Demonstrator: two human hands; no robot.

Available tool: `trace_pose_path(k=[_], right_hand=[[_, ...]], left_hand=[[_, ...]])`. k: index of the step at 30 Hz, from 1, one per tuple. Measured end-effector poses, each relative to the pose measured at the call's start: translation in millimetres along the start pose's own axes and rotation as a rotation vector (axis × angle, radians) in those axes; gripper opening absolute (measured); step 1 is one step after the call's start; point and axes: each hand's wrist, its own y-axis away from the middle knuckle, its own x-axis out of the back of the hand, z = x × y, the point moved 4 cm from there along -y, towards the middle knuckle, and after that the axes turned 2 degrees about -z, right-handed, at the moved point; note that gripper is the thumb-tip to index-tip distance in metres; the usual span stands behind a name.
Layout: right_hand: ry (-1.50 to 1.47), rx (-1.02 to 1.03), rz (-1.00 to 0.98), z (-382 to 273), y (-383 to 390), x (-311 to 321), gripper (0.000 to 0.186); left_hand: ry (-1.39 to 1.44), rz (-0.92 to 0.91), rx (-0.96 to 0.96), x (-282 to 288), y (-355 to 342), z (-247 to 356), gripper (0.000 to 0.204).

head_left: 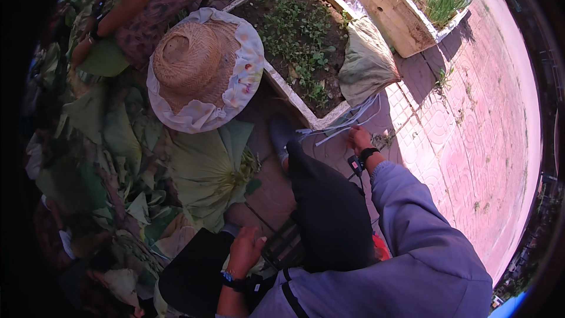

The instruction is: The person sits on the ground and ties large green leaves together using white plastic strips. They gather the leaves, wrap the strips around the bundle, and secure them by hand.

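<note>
From the head camera, your right hand (359, 139) reaches forward and down to the bundle of pale plastic strips (344, 123) lying on the red patterned paving (471, 135). Its fingers are curled down onto the strip ends, though you cannot tell whether they actually grip them. The strips trail from just beside the near corner of the white-edged concrete planter bed filled with soil and small green weeds (300, 35), below the greyish-green stuffed sack (366, 65) that leans on that planter. Your left hand (246, 248) rests fingers-down, loosely closed, on your dark-trousered left knee (197, 271), well apart from the planter. Left of the planter, a person in a woven straw hat with a white floral brim (203, 68) crouches over large flat green leaves (206, 168).
</note>
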Motion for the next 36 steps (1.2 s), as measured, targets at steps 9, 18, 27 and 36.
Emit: trace_pose_path(k=[9,18,27,36], right_hand=[[0.079,0.026,-0.175,-18,-15,-21,0.040],[0.354,0.133,-0.164,-2,-37,-24,0.028],[0.377,0.038,-0.299,-4,8,-80,0.029],[0.258,0.113,-0.383,-12,33,-71,0.030]], left_hand=[[-0.023,-0.053,-0.028,0,-10,4,0.034],[0.010,-0.061,-0.009,-2,-12,5,0.033],[0.007,-0.040,-0.013,-1,-10,4,0.034],[-0.013,-0.021,-0.045,0,-10,7,0.035]])
